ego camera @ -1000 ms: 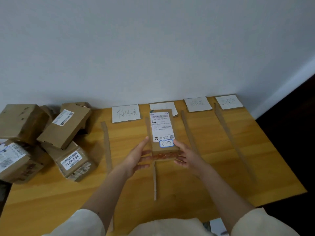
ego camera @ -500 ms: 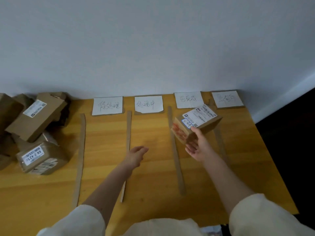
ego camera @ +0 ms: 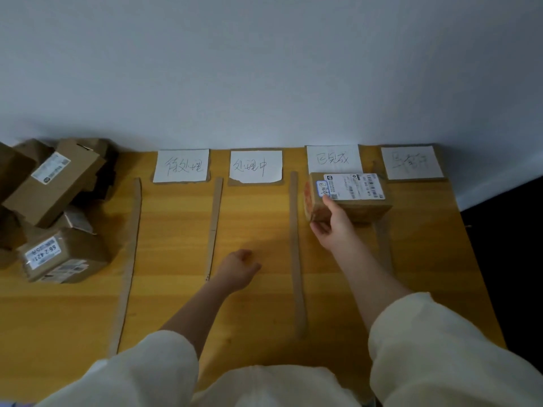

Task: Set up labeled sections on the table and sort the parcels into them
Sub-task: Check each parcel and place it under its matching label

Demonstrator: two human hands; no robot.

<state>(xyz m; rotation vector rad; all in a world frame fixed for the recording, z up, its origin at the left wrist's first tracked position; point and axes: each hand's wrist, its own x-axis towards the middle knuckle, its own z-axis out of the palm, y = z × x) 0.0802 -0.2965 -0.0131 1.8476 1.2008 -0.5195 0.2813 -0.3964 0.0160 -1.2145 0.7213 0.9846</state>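
Gripping the near left corner of a brown parcel (ego camera: 349, 198), the right hand (ego camera: 335, 227) holds it in the third section, just below the third paper label (ego camera: 333, 158) at the table's (ego camera: 255, 289) far edge (its right end overlaps the cardboard strip (ego camera: 383, 245) there). The left hand (ego camera: 238, 267) is loosely curled, holding nothing, over the second section. Unsorted parcels (ego camera: 53, 207) are heaped at the far left corner.
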